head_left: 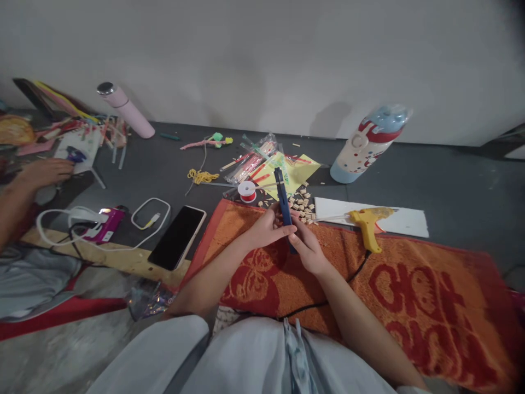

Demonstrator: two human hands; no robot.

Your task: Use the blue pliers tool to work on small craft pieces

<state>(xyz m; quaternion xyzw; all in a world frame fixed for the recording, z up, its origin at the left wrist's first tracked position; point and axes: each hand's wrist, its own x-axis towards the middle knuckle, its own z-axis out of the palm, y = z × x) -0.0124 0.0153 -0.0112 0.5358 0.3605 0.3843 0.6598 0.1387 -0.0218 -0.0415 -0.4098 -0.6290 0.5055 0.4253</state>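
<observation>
Both hands hold a long dark blue stapler [284,200] upright over the near edge of the orange towel. My left hand [268,227] is closed round its left side, thumb across the front. From the right, my right hand [308,247] grips its lower part, the thumb tip near the left thumb. A thin pale stick reaches the stapler's upper part from the left; whether it sits in the jaws I cannot tell. Just behind the hands lie many small cut wooden pieces [302,203], a white spool with red thread [246,191] and yellow paper [301,172].
A yellow glue gun [369,224] rests on a white strip [410,219] to the right, its cord crossing the towel [410,290]. Behind stands a tilted-looking bottle [365,148]. Leftward are a phone [177,238], a purple power strip [107,224], a pink flask [127,109] and another person's hand [47,172].
</observation>
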